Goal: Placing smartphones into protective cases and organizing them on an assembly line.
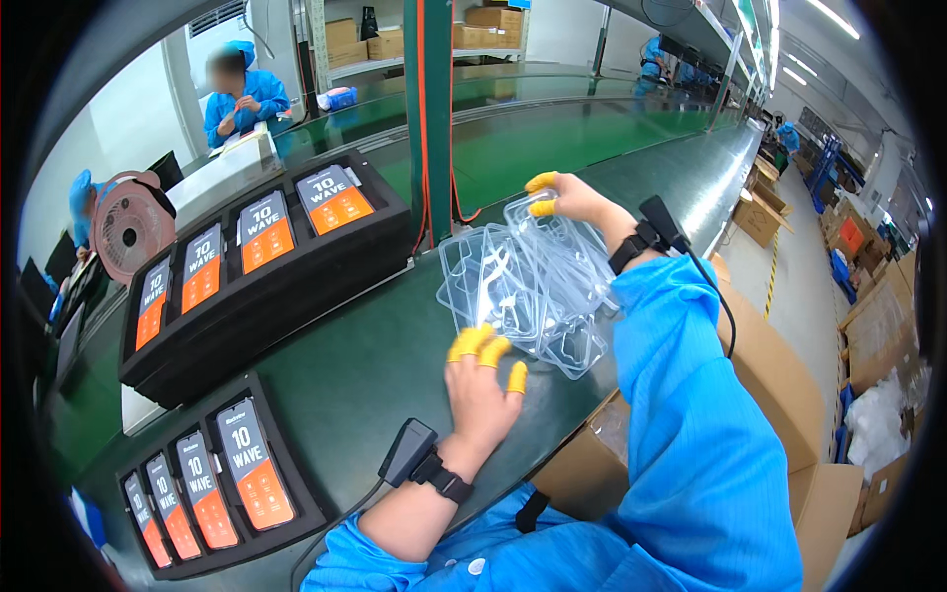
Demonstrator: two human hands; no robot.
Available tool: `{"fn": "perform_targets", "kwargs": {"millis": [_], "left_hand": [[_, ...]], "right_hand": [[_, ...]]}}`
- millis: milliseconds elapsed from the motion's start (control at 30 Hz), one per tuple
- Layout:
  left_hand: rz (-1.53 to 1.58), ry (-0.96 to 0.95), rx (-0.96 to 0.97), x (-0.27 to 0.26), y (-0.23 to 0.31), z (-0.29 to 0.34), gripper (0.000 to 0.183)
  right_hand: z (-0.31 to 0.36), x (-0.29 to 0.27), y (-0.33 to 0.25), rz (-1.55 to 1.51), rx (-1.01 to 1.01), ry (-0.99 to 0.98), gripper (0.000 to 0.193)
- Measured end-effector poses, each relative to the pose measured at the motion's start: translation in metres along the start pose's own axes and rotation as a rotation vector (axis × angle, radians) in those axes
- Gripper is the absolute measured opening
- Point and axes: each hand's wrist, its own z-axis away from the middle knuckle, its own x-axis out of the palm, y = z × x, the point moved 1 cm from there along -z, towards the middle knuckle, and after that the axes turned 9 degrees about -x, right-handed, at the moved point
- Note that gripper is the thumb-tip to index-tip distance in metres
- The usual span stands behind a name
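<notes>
A loose pile of clear plastic blister trays lies on the dark green worktop in front of me. My left hand, with yellow finger cots on its fingertips, is at the near left edge of the pile. Its fingers are apart, and the fingertips reach the closest tray or stop just short of it. At the pile's far end, my right hand, also in yellow finger cots, has thumb and finger closed on the rim of a tray. Each wrist wears a black strap with a small device and cable.
To the left stand a thick black foam tray and a lower black tray, each holding several phones with grey-and-orange faces. A green post rises beyond the pile. Cardboard boxes sit below the right edge. A pink fan and co-workers are farther left.
</notes>
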Motion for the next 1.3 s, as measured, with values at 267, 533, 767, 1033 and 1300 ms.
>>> {"fn": "perform_targets", "kwargs": {"millis": [267, 533, 767, 1033, 1300], "left_hand": [[-0.083, -0.166, -0.282, 0.011, -0.03, -0.012, 0.073], [0.266, -0.086, -0.311, 0.015, -0.035, -0.016, 0.065], [0.562, -0.136, -0.376, 0.022, -0.036, -0.017, 0.067], [0.584, -0.216, -0.371, 0.024, -0.046, -0.015, 0.061], [0.724, -0.182, -0.389, 0.024, -0.05, -0.015, 0.061]], "right_hand": [[0.016, -0.013, 0.017, 0.311, -0.128, 0.557, 0.051], [0.072, 0.028, -0.042, 0.354, -0.204, 0.402, 0.04], [0.136, 0.04, -0.057, 0.656, -0.369, 0.41, 0.032], [0.158, 0.072, -0.11, 0.381, -0.464, 0.134, 0.044], [0.14, 0.098, -0.116, 0.628, -0.425, 0.249, 0.038]]}}
